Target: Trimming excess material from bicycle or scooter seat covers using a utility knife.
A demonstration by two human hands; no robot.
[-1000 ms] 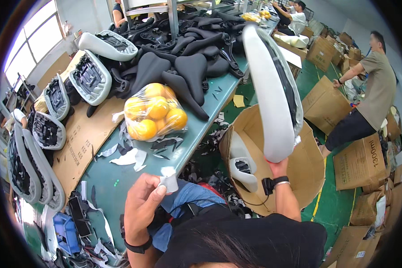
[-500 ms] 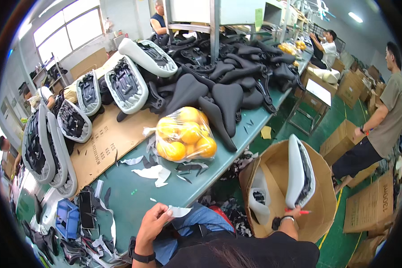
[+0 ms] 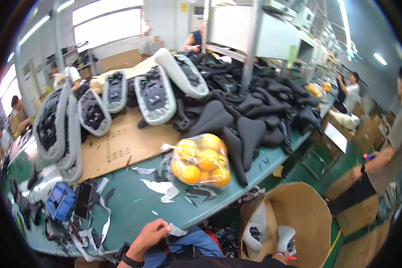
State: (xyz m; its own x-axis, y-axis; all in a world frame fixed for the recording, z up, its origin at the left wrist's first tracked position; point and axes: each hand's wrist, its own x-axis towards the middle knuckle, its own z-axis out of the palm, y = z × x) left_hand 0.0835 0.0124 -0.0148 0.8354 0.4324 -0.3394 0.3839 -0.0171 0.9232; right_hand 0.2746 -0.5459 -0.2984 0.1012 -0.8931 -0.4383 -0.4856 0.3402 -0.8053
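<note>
Head view, left to right. Left hand (image 3: 151, 236) is seen low at the near edge of the green worktop (image 3: 134, 210), fingers pinched on a small white scrap (image 3: 177, 231) of backing paper; the scrap sticks out to the right of the fingertips, over the worktop edge and above the lap. More white scraps (image 3: 158, 186) are scattered on the worktop just beyond the hand, and a clear bag of oranges (image 3: 202, 161) sits further up and to the right.

Right hand (image 3: 282, 255) is mostly cut off at the lower frame edge; only the wrist is seen, so its grip cannot be told. It is placed at the near rim of the open cardboard box (image 3: 301, 214) standing on the floor right of the worktop. A white saddle (image 3: 286, 238) stands upright in the box just above that wrist, long axis near vertical; a second white saddle (image 3: 255, 230) lies to its left. The right hand is far nearer the box than the left.
</note>
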